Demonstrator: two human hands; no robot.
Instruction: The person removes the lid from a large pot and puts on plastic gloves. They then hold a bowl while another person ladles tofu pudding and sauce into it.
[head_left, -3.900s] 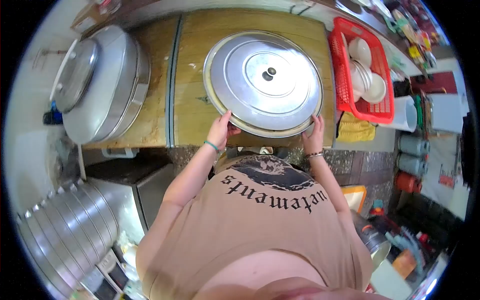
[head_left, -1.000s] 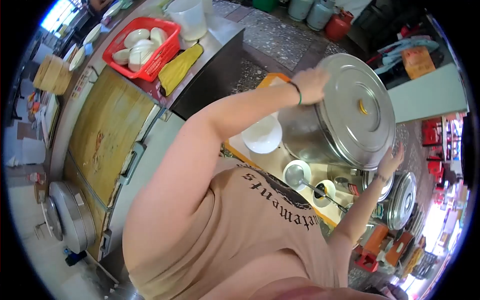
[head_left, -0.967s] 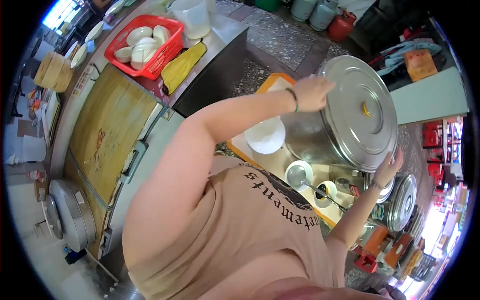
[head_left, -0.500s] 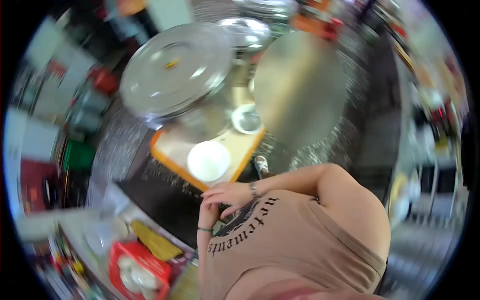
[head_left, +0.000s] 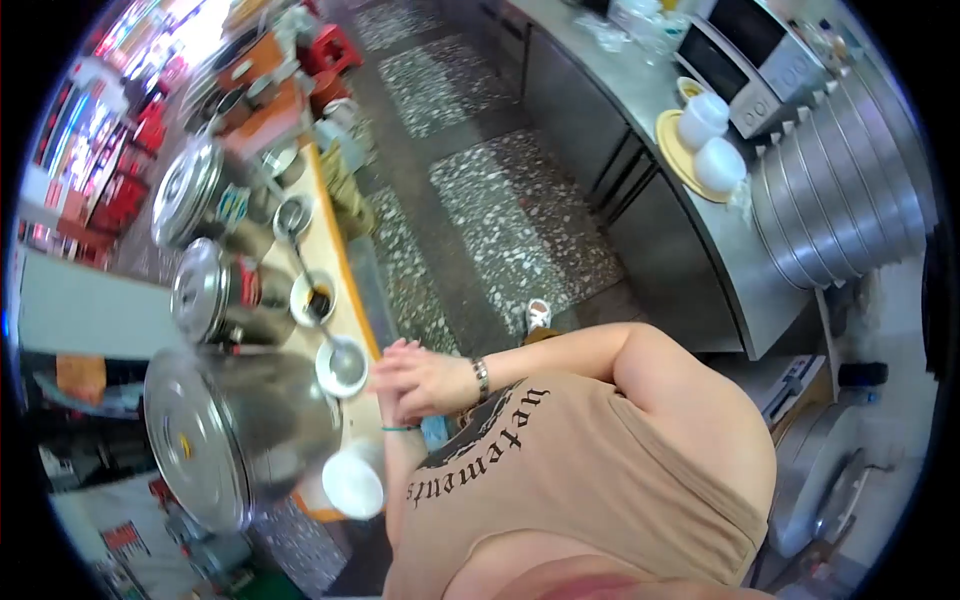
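My right hand (head_left: 437, 384), with a watch or bracelet at its wrist, is closed over my left hand (head_left: 386, 388). The two are clasped in front of my body, and the left one is mostly covered, with a green band at its wrist. Just left of them, a white bowl (head_left: 331, 384) with a ladle (head_left: 345, 358) in it sits on a counter (head_left: 345, 252) edged in orange. Behind it is a second bowl (head_left: 299, 311) holding something dark. A larger white bowl (head_left: 353, 487) stands close to my left forearm.
Lidded steel pots, the biggest (head_left: 197, 442) nearest me, line the counter's left side. A steel worktop (head_left: 680, 225) on the right carries white bowls (head_left: 719, 164), a microwave (head_left: 722, 75) and large stacked metal containers (head_left: 840, 185). The patterned floor (head_left: 500, 215) runs between.
The view has swung right, bringing the aisle and the steel worktop into sight. My hands stay together at my front, now beside the bowl with the ladle.
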